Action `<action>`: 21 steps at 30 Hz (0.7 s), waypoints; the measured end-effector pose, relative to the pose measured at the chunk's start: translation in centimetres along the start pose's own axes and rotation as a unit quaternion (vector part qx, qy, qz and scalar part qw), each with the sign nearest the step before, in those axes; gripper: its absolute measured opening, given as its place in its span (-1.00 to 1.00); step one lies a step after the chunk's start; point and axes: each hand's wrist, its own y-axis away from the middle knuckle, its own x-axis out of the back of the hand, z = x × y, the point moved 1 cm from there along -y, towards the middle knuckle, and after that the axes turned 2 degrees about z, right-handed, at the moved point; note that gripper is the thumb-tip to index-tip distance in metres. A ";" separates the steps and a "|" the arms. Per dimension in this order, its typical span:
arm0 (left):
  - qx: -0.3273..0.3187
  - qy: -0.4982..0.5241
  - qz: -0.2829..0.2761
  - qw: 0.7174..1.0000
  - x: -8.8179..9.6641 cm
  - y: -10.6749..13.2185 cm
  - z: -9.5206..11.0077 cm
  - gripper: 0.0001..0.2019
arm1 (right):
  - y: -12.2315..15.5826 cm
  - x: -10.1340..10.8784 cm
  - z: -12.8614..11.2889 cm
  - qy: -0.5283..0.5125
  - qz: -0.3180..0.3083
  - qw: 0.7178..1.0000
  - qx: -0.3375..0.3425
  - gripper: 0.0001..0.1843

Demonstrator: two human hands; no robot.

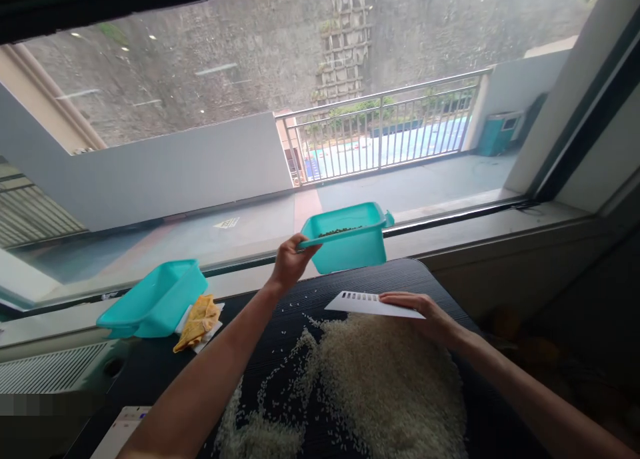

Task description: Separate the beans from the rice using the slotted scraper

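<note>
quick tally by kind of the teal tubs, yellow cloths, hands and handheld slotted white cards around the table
Teal tubs: 2
Yellow cloth: 1
Hands: 2
Slotted white card: 1
Total: 6

Teal bin (pixel 350 252): open-topped, plastic, held by its near-left rim; at table's (pixel 415 272) far edge, base contact unclear.
Bin contents: small dark grains (pixel 340 232), shallow heap visible below rim.
White card (pixel 363 306): flat, thin, row of slots along it; held tilted at rice heap's far side.
Rice (pixel 395 379): pale, broad heap on black tabletop, loose grains scattered leftward.
</note>
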 end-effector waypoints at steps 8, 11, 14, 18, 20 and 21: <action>0.023 -0.046 -0.085 0.995 -12.8 -1.7 -1.4 -0.53 | 0.3 -1.2 0.4 0.010 0.002 0.999 0.038 -0.47; 0.026 -0.078 -0.110 0.991 -14.3 -1.2 -1.7 -0.64 | 0.4 -1.5 0.3 0.012 -0.001 0.998 0.056 -0.47; 0.034 -0.110 -0.156 0.981 -13.9 -1.6 -1.4 -0.75 | 0.5 -1.7 -0.1 0.005 0.005 0.998 0.069 -0.54; 0.036 -0.125 -0.223 0.966 -10.2 -2.9 0.7 -0.23 | 0.6 -1.0 -1.6 -0.013 0.035 0.996 0.080 -0.58; 0.026 -0.118 -0.246 0.962 -7.1 -3.0 2.3 -0.19 | 0.7 -0.2 -2.9 -0.024 0.049 0.995 0.086 -0.53; 0.017 -0.111 -0.259 0.959 -5.4 -2.7 3.2 -0.23 | 0.6 0.2 -3.6 -0.030 0.055 0.994 0.087 -0.50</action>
